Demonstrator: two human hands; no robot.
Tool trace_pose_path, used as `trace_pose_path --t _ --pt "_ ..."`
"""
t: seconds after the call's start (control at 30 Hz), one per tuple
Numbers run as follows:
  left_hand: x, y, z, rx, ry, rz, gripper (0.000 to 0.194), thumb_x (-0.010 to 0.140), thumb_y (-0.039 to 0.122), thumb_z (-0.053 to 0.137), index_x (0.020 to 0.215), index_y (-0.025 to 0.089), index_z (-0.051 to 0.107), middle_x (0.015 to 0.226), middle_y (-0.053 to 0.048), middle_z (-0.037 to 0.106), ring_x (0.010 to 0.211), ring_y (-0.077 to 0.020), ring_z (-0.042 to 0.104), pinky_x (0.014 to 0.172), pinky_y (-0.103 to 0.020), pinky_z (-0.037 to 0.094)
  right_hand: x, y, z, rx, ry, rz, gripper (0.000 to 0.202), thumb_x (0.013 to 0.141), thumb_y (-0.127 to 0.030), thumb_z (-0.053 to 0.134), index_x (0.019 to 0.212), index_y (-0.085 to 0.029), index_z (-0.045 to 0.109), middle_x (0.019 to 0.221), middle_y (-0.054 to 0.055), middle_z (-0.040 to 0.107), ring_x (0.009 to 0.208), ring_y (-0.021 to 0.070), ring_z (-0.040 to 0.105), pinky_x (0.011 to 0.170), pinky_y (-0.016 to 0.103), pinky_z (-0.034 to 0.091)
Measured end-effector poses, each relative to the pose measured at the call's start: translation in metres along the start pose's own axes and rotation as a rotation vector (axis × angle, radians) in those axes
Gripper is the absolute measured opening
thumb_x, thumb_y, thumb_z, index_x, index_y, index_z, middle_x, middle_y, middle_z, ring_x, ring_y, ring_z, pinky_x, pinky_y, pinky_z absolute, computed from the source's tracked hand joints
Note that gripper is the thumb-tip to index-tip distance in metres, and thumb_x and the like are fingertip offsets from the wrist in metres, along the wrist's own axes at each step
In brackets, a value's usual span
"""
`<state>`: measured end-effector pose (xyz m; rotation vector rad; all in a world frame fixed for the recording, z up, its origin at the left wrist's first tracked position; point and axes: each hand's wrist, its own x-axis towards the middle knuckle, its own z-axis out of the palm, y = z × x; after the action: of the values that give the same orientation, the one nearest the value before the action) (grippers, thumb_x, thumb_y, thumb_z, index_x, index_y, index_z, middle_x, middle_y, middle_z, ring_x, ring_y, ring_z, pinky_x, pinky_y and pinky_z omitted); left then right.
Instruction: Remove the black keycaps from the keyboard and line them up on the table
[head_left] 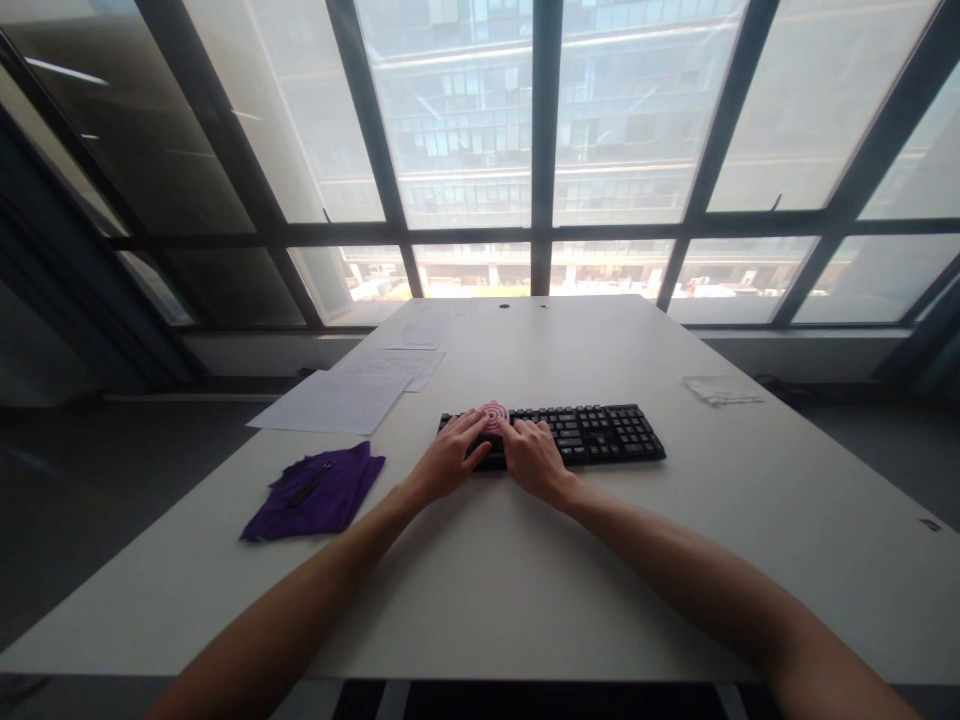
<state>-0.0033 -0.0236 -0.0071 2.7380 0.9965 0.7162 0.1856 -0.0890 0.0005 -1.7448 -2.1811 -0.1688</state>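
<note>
Window wall: dark-framed, closing off the far side.

White table: bears everything below.

Printed sheets: loosely overlapping along the left edge, seemingly put aside to leave the middle free.

Black computer keyboard: full-size, flat, long side facing the person, likely so both hands reach it evenly.

Purple cloth: folded, frayed at one edge, near the left forearm, probably for easy reach.

Hands, a pair: left hand, fingers extended onto the disc's left side; right hand, fingers bent over the keys, foremost digit at the disc's right. Flanking it so presumably steadies it; whether either grips or merely presses, cannot tell.

Clear packet: crumpled, near the right edge.

Pink ringed disc: on the keyboard's left part, between the hands.

Slim black implement: lying on the cloth; type unclear.
</note>
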Motion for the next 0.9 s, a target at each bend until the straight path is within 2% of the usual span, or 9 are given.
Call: trace_pose_path --t 0.17,0.3,0.5,0.9 --pt "-0.0008 -0.0007 0.0012 -0.033 0.025 0.019 0.055 0.097 0.04 0.047 0.149 0.022 0.043 0.155 -0.009 0.04 0.146 -0.0283 0.032 0.12 -0.051 0.029 -0.0003 -0.0014 -0.0013 -0.003 -0.006 0.013 0.045 0.101 -0.026 0.035 0.144 -0.018 0.046 0.112 0.015 0.066 0.101 0.0251 0.058 0.089 0.037 0.032" --pt "-0.0008 -0.0034 0.0037 -0.026 -0.006 0.025 0.056 0.097 0.039 0.048 0.15 0.022 0.041 0.157 -0.008 0.037 0.148 -0.0281 0.029 0.121 -0.051 0.027 0.0002 -0.001 -0.0009 0.001 -0.008 0.019 0.045 0.103 -0.033 0.033 0.143 -0.018 0.047 0.113 0.015 0.066 0.103 0.0248 0.057 0.091 0.037 0.032" --pt "-0.0006 -0.0033 0.0029 -0.015 -0.035 0.012 0.057 0.096 0.04 0.049 0.15 0.022 0.041 0.157 -0.009 0.036 0.148 -0.0291 0.028 0.121 -0.052 0.026 -0.0001 -0.0002 0.0017 0.001 -0.001 0.005 0.045 0.102 -0.031 0.034 0.143 -0.017 0.048 0.112 0.014 0.066 0.102 0.0249 0.057 0.09 0.037 0.032" --pt "-0.0002 0.0005 -0.0029 -0.052 0.036 0.042 0.049 0.096 0.036 0.049 0.144 0.025 0.05 0.151 -0.007 0.046 0.141 -0.0279 0.04 0.119 -0.05 0.034 -0.0034 -0.0035 0.0002 0.002 0.022 0.005 0.044 0.101 -0.027 0.035 0.141 -0.017 0.049 0.109 0.013 0.067 0.099 0.0247 0.058 0.089 0.037 0.033"
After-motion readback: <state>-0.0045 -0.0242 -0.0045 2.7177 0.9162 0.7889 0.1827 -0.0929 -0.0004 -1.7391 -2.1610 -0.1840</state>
